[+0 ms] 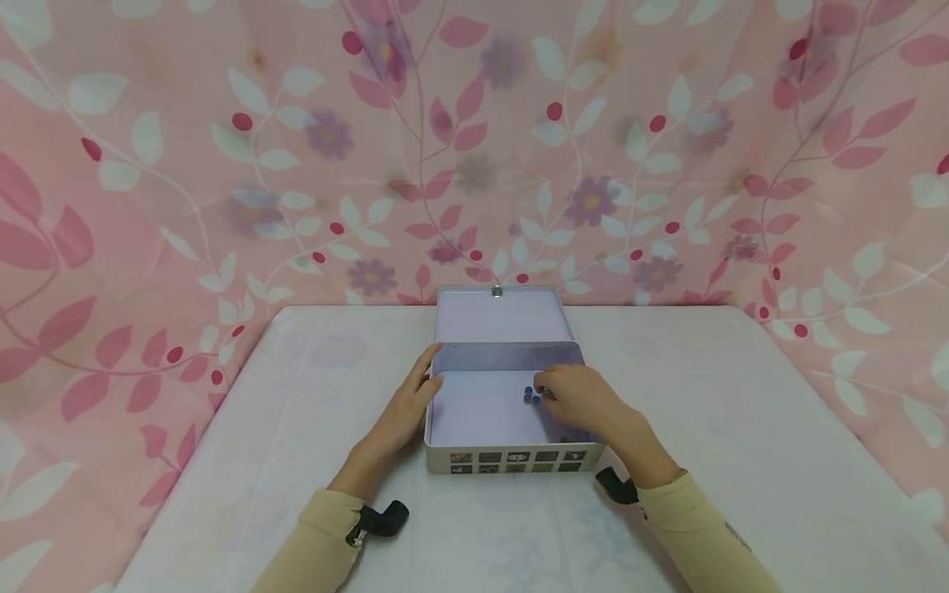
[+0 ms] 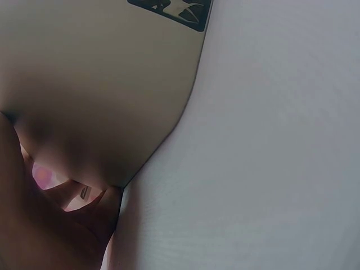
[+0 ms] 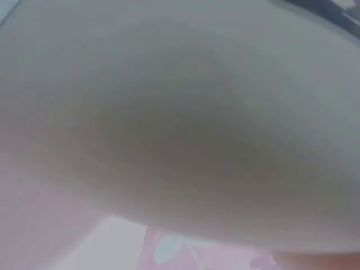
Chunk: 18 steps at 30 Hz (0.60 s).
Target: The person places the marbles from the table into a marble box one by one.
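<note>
A pale hinged box [image 1: 504,459], with rows of small dark pictures on its front wall, stands on the table with its lid [image 1: 504,315] raised. My left hand [image 1: 404,410] grips the box's left side, thumb at the rim; in the left wrist view its fingers [image 2: 104,216] lie against the wall. My right hand [image 1: 582,399] reaches over the right wall into the box, fingers bent down. Beside its fingertips several small blue round pieces [image 1: 528,395] lie on the box floor. Whether the fingertips pinch a piece is hidden. In the right wrist view a blurred box wall [image 3: 180,129] blocks the hand's work.
A white cloth [image 1: 712,428] covers the table. Behind it hangs a pink floral curtain [image 1: 296,165]. A small dark thing [image 1: 565,439] lies inside the box by the front wall. Each wrist carries a black camera mount [image 1: 385,519].
</note>
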Tool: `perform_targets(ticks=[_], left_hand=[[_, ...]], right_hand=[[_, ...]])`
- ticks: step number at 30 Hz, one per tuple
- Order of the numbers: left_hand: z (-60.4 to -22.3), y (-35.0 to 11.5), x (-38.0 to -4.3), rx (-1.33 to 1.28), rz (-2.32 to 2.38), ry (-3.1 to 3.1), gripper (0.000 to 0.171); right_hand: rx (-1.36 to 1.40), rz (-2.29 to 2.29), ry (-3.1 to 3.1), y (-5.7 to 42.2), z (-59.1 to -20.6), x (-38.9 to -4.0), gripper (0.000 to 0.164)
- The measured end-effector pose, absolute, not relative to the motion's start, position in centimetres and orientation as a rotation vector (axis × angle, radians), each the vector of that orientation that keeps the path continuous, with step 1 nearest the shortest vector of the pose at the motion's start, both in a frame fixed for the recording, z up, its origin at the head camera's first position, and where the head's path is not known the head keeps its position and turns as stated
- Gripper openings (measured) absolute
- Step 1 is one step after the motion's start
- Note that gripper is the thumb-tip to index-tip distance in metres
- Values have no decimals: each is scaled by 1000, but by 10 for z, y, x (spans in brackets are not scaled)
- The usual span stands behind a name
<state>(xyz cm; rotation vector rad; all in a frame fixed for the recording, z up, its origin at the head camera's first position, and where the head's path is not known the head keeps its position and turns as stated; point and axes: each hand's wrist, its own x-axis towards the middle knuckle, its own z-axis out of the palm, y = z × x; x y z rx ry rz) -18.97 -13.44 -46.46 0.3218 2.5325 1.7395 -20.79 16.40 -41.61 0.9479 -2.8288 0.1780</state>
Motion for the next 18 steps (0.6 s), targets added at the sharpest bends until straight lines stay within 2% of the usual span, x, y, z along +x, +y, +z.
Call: perform_targets(ticks=[6,14,18], left_hand=[[-464,-136,-188,331,1739,2531,56],[-460,-139,-187,333,1680,2549,57],[-441,-139,-179,325,1592,2578,58]], right_hand=[[909,343,-2843,170,-415,-206,16],[831,448,-2734,182,-412,-206,42],[802,473,-2677,189,-410,-210,50]])
